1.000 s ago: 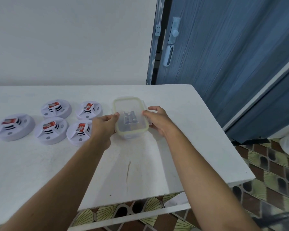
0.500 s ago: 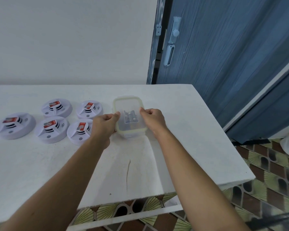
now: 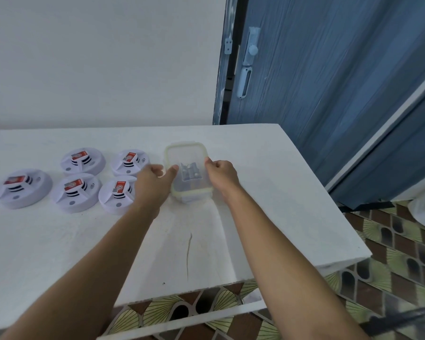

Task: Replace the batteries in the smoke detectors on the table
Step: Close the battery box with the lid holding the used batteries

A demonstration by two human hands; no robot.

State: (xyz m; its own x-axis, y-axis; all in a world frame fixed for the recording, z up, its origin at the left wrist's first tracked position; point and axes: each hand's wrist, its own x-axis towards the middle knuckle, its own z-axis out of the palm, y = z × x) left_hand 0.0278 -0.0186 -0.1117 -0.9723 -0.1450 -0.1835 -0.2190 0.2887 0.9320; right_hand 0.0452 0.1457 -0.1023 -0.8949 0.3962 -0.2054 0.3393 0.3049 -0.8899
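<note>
Beside the smoke detectors, left hand and right hand clasp the lidded container, probably of batteries; unlatch sides evenly.

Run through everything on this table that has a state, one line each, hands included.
Container, lid on, resting on the table, grey items inside.
Five smoke detectors, backs up, a red battery seated in each.
Left hand, grips the container's left side.
Right hand, grips the container's right side.
</note>
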